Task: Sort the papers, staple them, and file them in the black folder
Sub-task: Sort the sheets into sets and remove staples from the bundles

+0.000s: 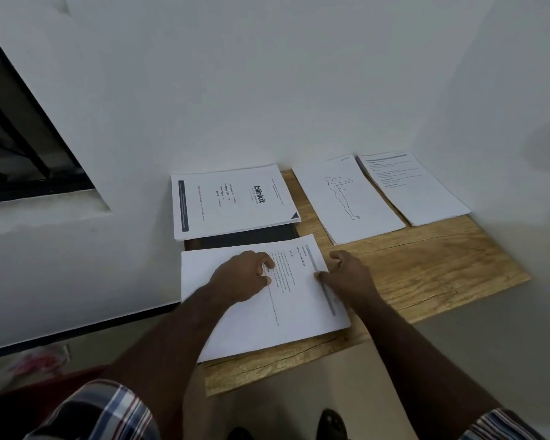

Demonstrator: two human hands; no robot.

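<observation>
A stack of printed white papers lies at the near left of the wooden table. My left hand rests on its middle with curled fingers pressing down. My right hand touches the stack's right edge, thumb on the sheet. A second stack headed "blinkit" lies at the far left, on top of the black folder, of which only a dark strip shows. Farther right lie a stack with a line drawing of a standing figure and a stack of text pages. No stapler is in view.
White walls close the table at the back and right. A dark window is set in the left wall. The near papers overhang the table's left edge. A dark shoe stands on the floor below.
</observation>
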